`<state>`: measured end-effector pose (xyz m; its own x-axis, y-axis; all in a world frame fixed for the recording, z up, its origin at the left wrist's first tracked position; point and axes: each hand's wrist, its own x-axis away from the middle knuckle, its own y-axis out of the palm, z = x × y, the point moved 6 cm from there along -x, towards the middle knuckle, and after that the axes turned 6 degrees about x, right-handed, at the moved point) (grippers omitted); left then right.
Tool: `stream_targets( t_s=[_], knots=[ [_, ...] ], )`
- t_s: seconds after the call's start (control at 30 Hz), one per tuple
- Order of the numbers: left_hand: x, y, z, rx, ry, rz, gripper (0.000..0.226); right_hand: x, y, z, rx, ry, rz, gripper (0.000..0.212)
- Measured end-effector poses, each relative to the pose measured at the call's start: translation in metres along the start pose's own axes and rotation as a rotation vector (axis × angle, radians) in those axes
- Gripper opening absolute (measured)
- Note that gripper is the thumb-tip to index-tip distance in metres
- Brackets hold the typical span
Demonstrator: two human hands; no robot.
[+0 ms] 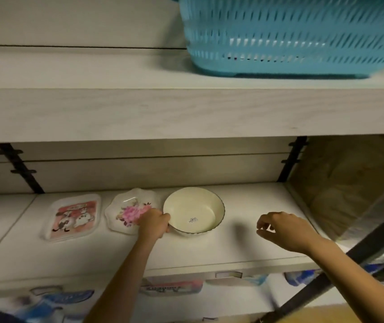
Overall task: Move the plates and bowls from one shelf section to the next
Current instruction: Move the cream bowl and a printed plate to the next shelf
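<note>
Left hand [155, 223] pinching left rim of cream bowl [193, 210] mid-shelf; right hand [282, 230] loosely spread, empty, well right of it. Risk: one-sided grip could tip bowl or knock floral plate [129, 209] touching that hand

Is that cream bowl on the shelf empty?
Empty. The bowl sits upright, its bare inside showing only a small sticker; the left hand grips its rim.
</note>
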<state>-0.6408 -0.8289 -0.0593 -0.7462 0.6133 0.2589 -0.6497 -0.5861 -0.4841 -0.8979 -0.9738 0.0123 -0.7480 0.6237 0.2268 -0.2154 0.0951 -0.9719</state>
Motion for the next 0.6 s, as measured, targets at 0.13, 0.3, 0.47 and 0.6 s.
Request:
stream_targets(
  t_s=[0.13,0.3,0.47,0.6],
  knots=[
    [-0.013,0.022,-0.001,-0.026,-0.086,0.043,0.028,-0.002,0.002,0.009,-0.012,-0.024,0.019,0.032],
    [-0.02,0.036,-0.007,-0.06,-0.152,0.074,0.028,-0.009,0.002,0.012,-0.038,-0.047,0.05,0.032],
    [-0.016,0.038,-0.005,-0.142,-0.147,0.033,0.047,-0.019,0.0,0.008,-0.039,-0.078,0.057,0.033],
    [-0.004,0.017,-0.001,-0.256,-0.061,0.018,0.037,-0.027,-0.004,-0.009,-0.035,-0.121,0.065,0.033]
  ],
)
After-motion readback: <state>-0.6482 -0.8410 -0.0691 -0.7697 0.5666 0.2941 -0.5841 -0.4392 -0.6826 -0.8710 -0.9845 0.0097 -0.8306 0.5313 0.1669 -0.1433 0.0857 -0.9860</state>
